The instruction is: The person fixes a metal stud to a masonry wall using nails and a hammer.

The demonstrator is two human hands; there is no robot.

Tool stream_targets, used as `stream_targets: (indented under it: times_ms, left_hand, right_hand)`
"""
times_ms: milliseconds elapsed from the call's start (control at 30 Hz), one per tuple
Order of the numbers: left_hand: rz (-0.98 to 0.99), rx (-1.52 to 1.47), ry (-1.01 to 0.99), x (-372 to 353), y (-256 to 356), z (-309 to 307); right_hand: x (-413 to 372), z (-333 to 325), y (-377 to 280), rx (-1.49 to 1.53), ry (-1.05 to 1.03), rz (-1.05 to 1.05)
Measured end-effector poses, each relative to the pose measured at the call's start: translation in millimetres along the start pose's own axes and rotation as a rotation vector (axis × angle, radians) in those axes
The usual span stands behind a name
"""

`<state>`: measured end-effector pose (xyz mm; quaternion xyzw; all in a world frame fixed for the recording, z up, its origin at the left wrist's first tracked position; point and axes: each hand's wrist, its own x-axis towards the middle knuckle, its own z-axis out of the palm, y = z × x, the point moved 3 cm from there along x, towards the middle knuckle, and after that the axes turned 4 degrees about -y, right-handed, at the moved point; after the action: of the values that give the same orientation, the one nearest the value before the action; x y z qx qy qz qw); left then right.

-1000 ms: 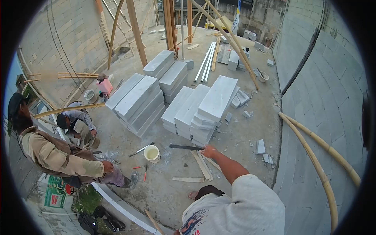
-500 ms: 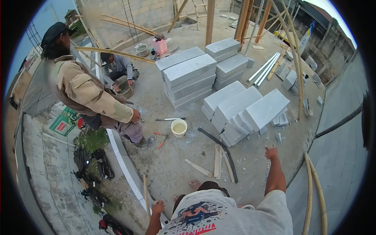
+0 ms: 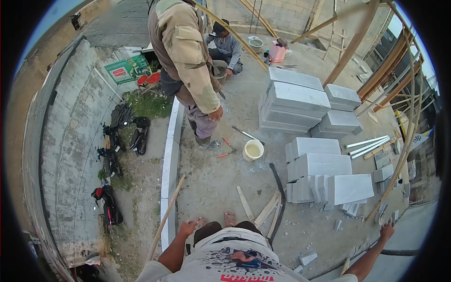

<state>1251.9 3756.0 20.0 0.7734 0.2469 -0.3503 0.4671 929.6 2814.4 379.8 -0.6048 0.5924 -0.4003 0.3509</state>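
Pale grey blocks (image 3: 325,164) lie on the concrete floor (image 3: 206,178) to my right, and a taller stack (image 3: 300,96) stands just beyond them; their broad faces rest one on another, which I take to be what keeps the piles steady. My arms are out to either side of my body. On the left hand (image 3: 187,228), the fingers look loosely bent with nothing seen in them, though whether they press together I can't tell; a slim wooden pole (image 3: 165,220) slants upward just left of them, apart from the knuckles. Far over at the right edge, near the wall, my right hand (image 3: 387,229) is raised beside a small round pan (image 3: 379,221); its fingers are too small in view for me to say if they're spread or pinching. Ahead of my feet, a dark bent strip (image 3: 280,186) curves along the right side of thin wood strips (image 3: 267,207), all lying flat, so I judge they won't roll underfoot. Past them is a white bucket (image 3: 245,154) of cloudy liquid, upright, with red-handled pincers (image 3: 225,155) to its left and a long-handled tool (image 3: 243,131) on its far side, probably laid there to be within easy reach. Beyond, one co-worker (image 3: 192,51) stands, arm hanging, while another person (image 3: 227,49) crouches with a hand at a bucket-like container (image 3: 219,70).
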Motion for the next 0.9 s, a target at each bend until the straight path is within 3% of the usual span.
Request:
stream_targets:
  times_ms: [133, 167, 200, 267, 367, 433, 500, 567, 600, 667, 700, 767, 800, 867, 900]
  left_hand:
    - [-0.066, 0.056, 0.012, -14.7, -19.2, 6.9]
    - [-0.081, 0.015, 0.038, -22.3, -23.6, 7.0]
    - [-0.053, 0.052, 0.071, -27.5, -25.1, 4.9]
    - [-0.066, 0.029, 0.137, -40.0, -31.1, 1.8]
    - [-0.096, -0.01, 0.203, -57.4, -39.1, 0.8]
    - [-0.074, -0.028, 0.278, -65.8, -54.7, 4.7]
    - [-0.112, -0.08, 0.292, -87.4, -60.5, 14.4]
    - [-0.157, -0.141, 0.299, -98.9, -68.8, 20.5]
    - [-0.163, -0.15, 0.296, -103.5, -79.6, 27.9]
    - [-0.187, -0.159, 0.37, -111.7, -95.0, 38.1]
    - [-0.191, -0.175, 0.363, -115.5, -95.5, 40.4]
    - [-0.247, -0.288, 0.462, -124.1, -103.6, 41.7]
    - [-0.253, -0.305, 0.452, -124.5, -105.9, 42.5]
    - [-0.247, -0.394, 0.509, -122.5, -120.6, 40.9]
    - [-0.249, -0.404, 0.499, -123.6, -123.9, 38.4]
  right_hand:
    - [-49.5, 136.4, 81.7, -0.216, -0.415, 0.109]
    - [-68.2, 172.1, 110.2, -0.253, -0.644, 0.226]
    - [-119.0, 205.4, 108.6, -0.429, -0.7, 0.198]
    - [-187.9, 269.6, 141.5, -0.529, -0.93, 0.378]
    - [-293.0, 347.3, 188.1, -0.706, -1.281, 0.355]
    - [-368.2, 386.0, 187.2, -0.774, -1.471, 0.324]
    - [-423.4, 421.4, 182.9, -0.702, -1.797, -0.026]
    - [-475.6, 438.1, 147.2, -0.655, -1.785, 0.192]
    - [-486.0, 447.8, 135.7, -0.668, -1.785, 0.188]
    - [-496.3, 467.3, 113.4, -0.585, -1.843, -0.049]
    - [-491.8, 476.1, 111.3, -0.602, -1.841, -0.06]
    - [-457.3, 514.3, 135.0, -0.588, -1.842, -0.475]
    - [-430.8, 530.7, 152.5, -0.607, -1.84, -0.487]
    - [-396.2, 548.9, 171.5, -0.674, -1.771, -0.984]
    - [-401.2, 548.8, 125.3, -0.687, -1.766, -0.99]
